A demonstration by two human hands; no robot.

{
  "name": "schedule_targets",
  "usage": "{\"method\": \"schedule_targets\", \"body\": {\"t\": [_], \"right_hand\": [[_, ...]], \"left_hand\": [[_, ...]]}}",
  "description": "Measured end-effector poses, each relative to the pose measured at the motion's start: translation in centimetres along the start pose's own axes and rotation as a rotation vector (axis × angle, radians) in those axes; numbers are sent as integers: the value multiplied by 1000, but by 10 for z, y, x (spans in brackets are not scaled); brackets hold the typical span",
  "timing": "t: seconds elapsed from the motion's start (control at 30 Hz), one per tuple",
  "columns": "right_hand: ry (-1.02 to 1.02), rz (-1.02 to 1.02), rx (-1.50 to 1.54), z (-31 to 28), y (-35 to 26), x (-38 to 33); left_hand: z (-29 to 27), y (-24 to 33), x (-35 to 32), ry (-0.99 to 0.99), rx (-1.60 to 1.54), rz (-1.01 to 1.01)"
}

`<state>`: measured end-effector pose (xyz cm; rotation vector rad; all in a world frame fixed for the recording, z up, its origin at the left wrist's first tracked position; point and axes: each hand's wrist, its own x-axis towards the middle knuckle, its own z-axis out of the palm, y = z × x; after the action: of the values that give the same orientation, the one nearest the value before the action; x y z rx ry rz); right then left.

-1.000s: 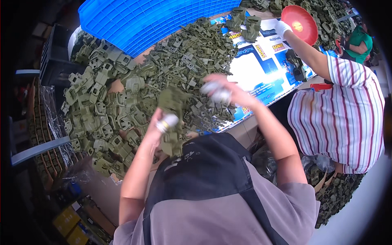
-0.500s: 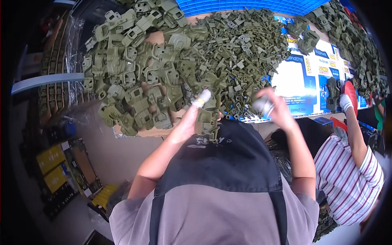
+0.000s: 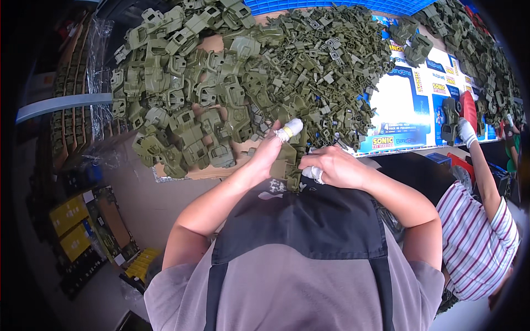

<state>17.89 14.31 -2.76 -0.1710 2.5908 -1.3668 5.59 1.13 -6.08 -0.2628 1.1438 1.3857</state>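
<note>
An olive-green moulded plastic part is gripped in my left hand, just above the top of my black apron. White wrapping covers the left thumb, which points up and away. My right hand is closed against the part's right side, its fingers bent and also wearing white wrapping. Whether a small piece sits between those fingers is hidden. Right beyond both hands lies a heap of small green plastic pieces. Larger green vehicle-body shells are piled at the far left.
A blue plastic crate borders the far edge. Printed card covers the table at right. There a co-worker in a striped shirt reaches in with a white-gloved hand beside a red object. A grey bar juts in left.
My right hand has come in from the right, over the card's edge, to the green part. The left hand has shifted slightly right, still holding the part.
</note>
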Motion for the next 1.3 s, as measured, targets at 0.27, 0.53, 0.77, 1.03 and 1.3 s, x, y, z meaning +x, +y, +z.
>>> {"method": "schedule_targets", "body": {"t": [0.27,0.53,0.77,1.03,1.3], "right_hand": [[-82,9,108,13,11,11],[-222,14,-51,-5,-3,30],[218,340,-16,-16,60,63],[509,149,-148,48,95,100],[655,135,1177,17,46,79]], "left_hand": [[-23,-17,1,0,32,68],[-47,-26,2,179,12,282],[-72,-4,12,2,-313,307],[-106,-22,76,230,-155,662],[-45,24,14,-251,-283,615]]}}
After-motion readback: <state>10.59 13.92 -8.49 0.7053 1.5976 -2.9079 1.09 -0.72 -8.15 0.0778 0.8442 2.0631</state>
